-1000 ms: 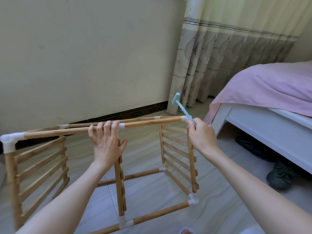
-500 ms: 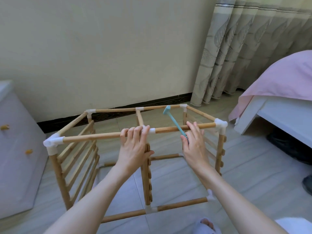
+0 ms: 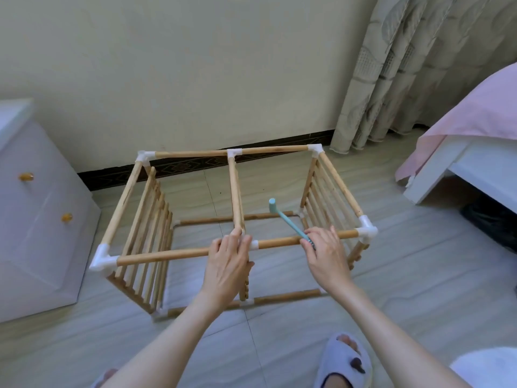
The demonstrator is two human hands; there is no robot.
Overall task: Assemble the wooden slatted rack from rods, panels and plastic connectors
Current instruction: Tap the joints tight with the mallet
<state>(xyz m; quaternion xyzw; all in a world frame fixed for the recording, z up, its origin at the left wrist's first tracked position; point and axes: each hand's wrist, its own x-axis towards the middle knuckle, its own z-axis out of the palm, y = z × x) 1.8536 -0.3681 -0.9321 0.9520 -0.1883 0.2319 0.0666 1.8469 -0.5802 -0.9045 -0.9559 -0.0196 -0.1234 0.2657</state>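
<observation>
Soft, even daylight filled the room; shadows were faint. The wide lens bent the wall (image 3: 195, 65) and curtain (image 3: 419, 65) at the edges. Focus was slightly soft throughout.

Tan wooden rack (image 3: 179, 252) with white connectors (image 3: 103, 257), teal mallet (image 3: 285, 221), pink bedspread (image 3: 475, 107), leaf-patterned curtain (image 3: 405, 65)
</observation>
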